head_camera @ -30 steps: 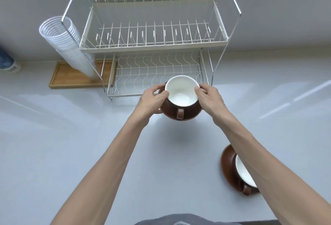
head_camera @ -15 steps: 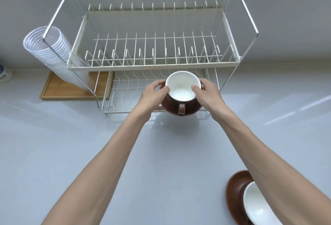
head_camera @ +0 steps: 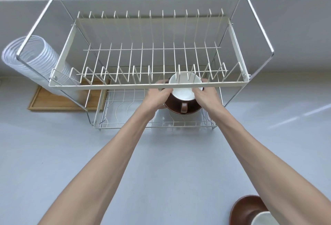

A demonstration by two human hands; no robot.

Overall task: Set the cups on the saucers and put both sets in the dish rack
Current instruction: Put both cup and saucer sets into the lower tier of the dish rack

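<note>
Both arms reach forward; left hand (head_camera: 157, 97) and right hand (head_camera: 206, 97) face inward, fingers (head_camera: 165, 91) curled.

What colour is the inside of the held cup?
White inside the cup; head view shows it.

Contents: two cups (head_camera: 184, 85) (head_camera: 262, 218), two saucers (head_camera: 182, 108) (head_camera: 246, 208), one two-tier dish rack (head_camera: 148, 85), one stack of plastic cups (head_camera: 34, 59), one wooden tray (head_camera: 59, 99).

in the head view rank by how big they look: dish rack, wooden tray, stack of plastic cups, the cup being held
1. dish rack
2. stack of plastic cups
3. wooden tray, partly hidden, so unsure against the stack
4. held cup
</note>
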